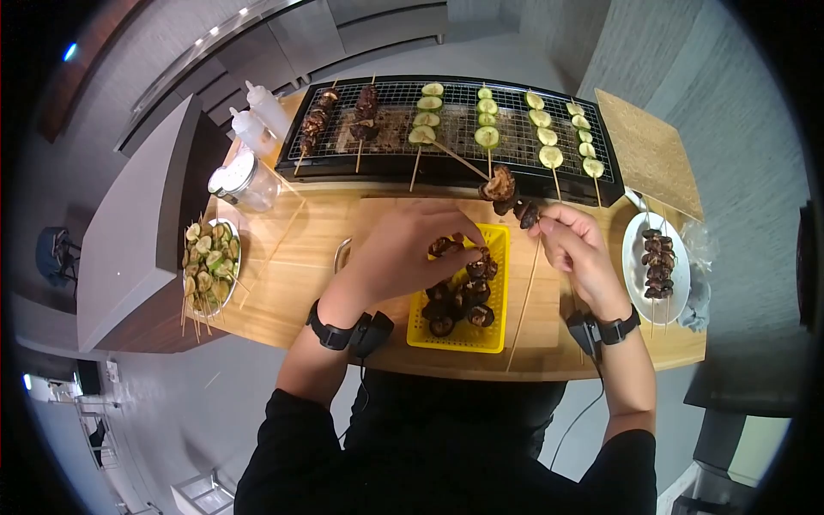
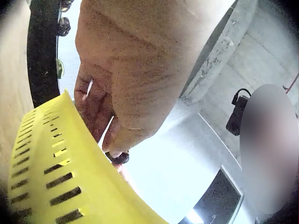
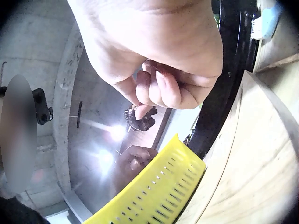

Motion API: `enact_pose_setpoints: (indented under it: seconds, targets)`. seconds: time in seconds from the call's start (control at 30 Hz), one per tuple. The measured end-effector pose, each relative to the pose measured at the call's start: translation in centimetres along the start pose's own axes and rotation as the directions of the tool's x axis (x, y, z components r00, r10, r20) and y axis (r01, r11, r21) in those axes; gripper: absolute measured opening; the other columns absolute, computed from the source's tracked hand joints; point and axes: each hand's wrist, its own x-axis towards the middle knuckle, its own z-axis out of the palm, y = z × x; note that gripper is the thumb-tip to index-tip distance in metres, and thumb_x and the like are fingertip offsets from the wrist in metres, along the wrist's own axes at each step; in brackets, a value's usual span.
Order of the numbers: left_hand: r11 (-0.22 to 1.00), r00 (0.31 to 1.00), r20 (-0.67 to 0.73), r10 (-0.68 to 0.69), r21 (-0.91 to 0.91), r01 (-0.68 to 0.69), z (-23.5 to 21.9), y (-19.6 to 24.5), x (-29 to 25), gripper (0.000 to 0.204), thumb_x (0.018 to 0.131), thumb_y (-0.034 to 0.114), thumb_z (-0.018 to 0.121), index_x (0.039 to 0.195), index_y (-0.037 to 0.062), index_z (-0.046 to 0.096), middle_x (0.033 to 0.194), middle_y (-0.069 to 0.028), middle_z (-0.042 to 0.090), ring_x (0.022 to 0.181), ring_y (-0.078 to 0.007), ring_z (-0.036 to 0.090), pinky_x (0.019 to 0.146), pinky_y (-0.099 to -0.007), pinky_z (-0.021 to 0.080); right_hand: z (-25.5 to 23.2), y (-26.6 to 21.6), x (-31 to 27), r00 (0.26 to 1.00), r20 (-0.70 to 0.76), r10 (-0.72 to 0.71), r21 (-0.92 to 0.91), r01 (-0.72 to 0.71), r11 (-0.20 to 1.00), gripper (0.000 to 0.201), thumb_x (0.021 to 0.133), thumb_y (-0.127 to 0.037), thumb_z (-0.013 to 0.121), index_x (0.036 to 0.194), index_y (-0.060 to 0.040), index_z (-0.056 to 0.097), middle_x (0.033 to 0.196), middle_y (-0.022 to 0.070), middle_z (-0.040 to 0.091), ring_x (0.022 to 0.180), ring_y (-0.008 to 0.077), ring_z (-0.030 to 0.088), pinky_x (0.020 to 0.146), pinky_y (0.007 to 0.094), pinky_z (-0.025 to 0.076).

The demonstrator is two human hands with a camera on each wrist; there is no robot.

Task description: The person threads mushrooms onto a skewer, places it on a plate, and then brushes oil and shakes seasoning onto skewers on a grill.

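My left hand [image 1: 416, 253] is over a yellow basket [image 1: 500, 292] of dark mushrooms [image 1: 442, 324]; in the left wrist view its thumb and fingers pinch a dark mushroom piece [image 2: 119, 157]. To the basket's upper right, my right hand [image 1: 579, 253] grips a skewer [image 1: 459, 158] by the end that carries several mushrooms [image 1: 499, 187]. The bare part of that stick slants up and left to the grill's front edge. From the right wrist, curled fingers [image 3: 170, 91] show, with a dark mushroom [image 3: 140, 120] just beyond the fingertips.
A black grill [image 1: 395, 170] across the back carries mushroom and green slice skewers. At left stand squeeze bottles [image 1: 252, 131], a glass jar [image 1: 254, 185] and a plate [image 1: 233, 287] of green slices. A white plate [image 1: 635, 257] of mushroom skewers is at right. Loose sticks [image 1: 525, 305] lie on the table.
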Motion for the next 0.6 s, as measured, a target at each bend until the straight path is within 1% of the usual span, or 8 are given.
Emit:
enact_pose_setpoints:
  seconds: [0.07, 0.17, 0.27, 0.37, 0.47, 0.57, 0.6]
  targets:
    - [0.987, 0.993, 0.070, 0.093, 0.121, -0.101, -0.1, 0.5, 0.0, 0.015, 0.086, 0.016, 0.080, 0.099, 0.0127, 0.074, 0.095, -0.0023, 0.073, 0.095, -0.0212, 0.069, 0.089, -0.0331, 0.051, 0.0, -0.1, -0.1, 1.000, -0.004, 0.003, 0.003, -0.003, 1.000, 0.019, 0.104, -0.015, 0.059, 0.097, -0.0022, 0.071, 0.060, -0.0081, 0.042, 0.051, 0.0012, 0.031, 0.049, 0.0220, 0.022]
    - [0.975, 0.977, 0.121, 0.175, 0.119, -0.189, 0.5, 0.6, -0.4, 0.016, 0.085, 0.024, 0.081, 0.098, 0.0164, 0.074, 0.092, 0.0000, 0.072, 0.093, -0.0212, 0.068, 0.093, -0.0357, 0.047, 0.1, -0.1, 0.0, 1.000, -0.006, 0.002, -0.008, -0.002, 1.000, 0.019, 0.104, -0.015, 0.059, 0.097, -0.0023, 0.071, 0.060, -0.0081, 0.042, 0.051, 0.0011, 0.032, 0.049, 0.0219, 0.022]
    - [0.970, 0.955, 0.225, 0.191, 0.105, -0.218, 0.9, 0.8, -0.7, 0.018, 0.085, 0.026, 0.081, 0.098, 0.0173, 0.073, 0.089, 0.0010, 0.070, 0.093, -0.0210, 0.066, 0.094, -0.0359, 0.046, 0.0, 0.1, 0.0, 1.000, -0.006, 0.004, -0.012, -0.004, 1.000, 0.019, 0.104, -0.015, 0.059, 0.097, -0.0023, 0.071, 0.060, -0.0081, 0.042, 0.051, 0.0011, 0.032, 0.049, 0.0219, 0.022]
    - [0.974, 0.936, 0.282, 0.212, 0.017, -0.226, 1.2, 1.0, -0.8, 0.021, 0.083, 0.027, 0.081, 0.101, 0.0174, 0.072, 0.093, 0.0011, 0.068, 0.098, -0.0214, 0.064, 0.098, -0.0378, 0.043, 0.0, 0.0, 0.1, 1.000, -0.005, 0.002, -0.010, -0.002, 1.000, 0.018, 0.104, -0.015, 0.059, 0.097, -0.0024, 0.071, 0.060, -0.0081, 0.042, 0.051, 0.0011, 0.032, 0.049, 0.0218, 0.022]
    - [0.972, 0.917, 0.344, 0.201, 0.047, -0.231, 1.4, 1.0, -0.9, 0.023, 0.082, 0.026, 0.081, 0.101, 0.0175, 0.071, 0.102, 0.0005, 0.066, 0.105, -0.0223, 0.062, 0.101, -0.0399, 0.041, 0.0, 0.1, 0.0, 1.000, -0.005, 0.008, -0.015, -0.009, 1.000, 0.018, 0.104, -0.015, 0.059, 0.097, -0.0023, 0.071, 0.060, -0.0082, 0.042, 0.052, 0.0011, 0.032, 0.049, 0.0218, 0.022]
    - [0.973, 0.913, 0.354, 0.203, 0.031, -0.229, 1.9, 1.0, -1.1, 0.023, 0.081, 0.026, 0.081, 0.098, 0.0162, 0.069, 0.106, -0.0011, 0.063, 0.112, -0.0226, 0.059, 0.102, -0.0418, 0.040, 0.0, 0.0, 0.1, 1.000, -0.006, 0.011, -0.009, -0.011, 1.000, 0.018, 0.104, -0.015, 0.059, 0.097, -0.0022, 0.070, 0.060, -0.0082, 0.042, 0.052, 0.0013, 0.031, 0.049, 0.0219, 0.022]
    - [0.970, 0.913, 0.349, 0.210, 0.045, -0.240, 2.0, 0.9, -1.1, 0.022, 0.081, 0.026, 0.081, 0.097, 0.0159, 0.069, 0.106, -0.0011, 0.062, 0.112, -0.0226, 0.059, 0.102, -0.0419, 0.040, 0.0, 0.0, 0.1, 1.000, -0.005, 0.013, -0.005, -0.013, 1.000, 0.018, 0.104, -0.015, 0.059, 0.097, -0.0021, 0.070, 0.060, -0.0082, 0.042, 0.052, 0.0013, 0.031, 0.049, 0.0219, 0.022]
